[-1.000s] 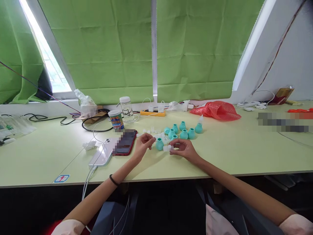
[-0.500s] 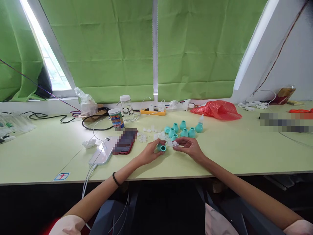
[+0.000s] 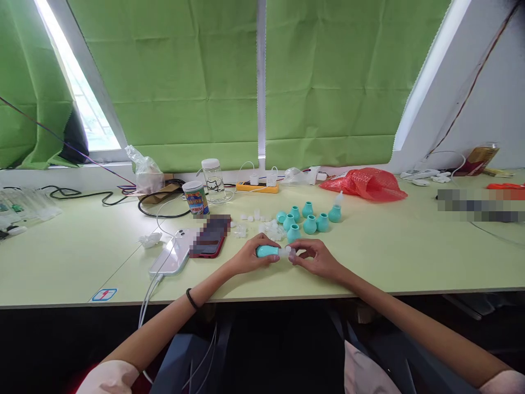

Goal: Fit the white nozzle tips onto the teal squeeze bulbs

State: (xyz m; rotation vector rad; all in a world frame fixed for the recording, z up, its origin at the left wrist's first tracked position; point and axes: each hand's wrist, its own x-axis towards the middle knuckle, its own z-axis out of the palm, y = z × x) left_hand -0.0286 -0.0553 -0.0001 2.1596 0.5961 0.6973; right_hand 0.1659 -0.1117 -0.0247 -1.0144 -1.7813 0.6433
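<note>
My left hand (image 3: 251, 255) is closed around a teal rubber bulb (image 3: 266, 251), which lies sideways with its neck to the right. Between thumb and fingers, my right hand (image 3: 318, 258) pinches a small clear plastic nozzle piece (image 3: 289, 251). That piece meets the bulb's mouth; how deep it sits I cannot tell. Just beyond my hands stand several more teal bulbs (image 3: 310, 224), their necks mostly upward. One bulb (image 3: 335, 213) at their right has a clear tip on top. Left of them lies a pile of clear plastic parts (image 3: 273, 229).
Two phones, one white (image 3: 172, 256) and one dark red-edged (image 3: 211, 236), lie to the left. Behind them stand a printed can (image 3: 196, 198) and a clear jar (image 3: 213, 180). A yellow power strip (image 3: 257, 187) and red bubble wrap (image 3: 365, 184) are at the back.
The bulb in my left hand has turned from mouth toward me to mouth toward the right. My right hand has brought the clear piece down against its mouth.
</note>
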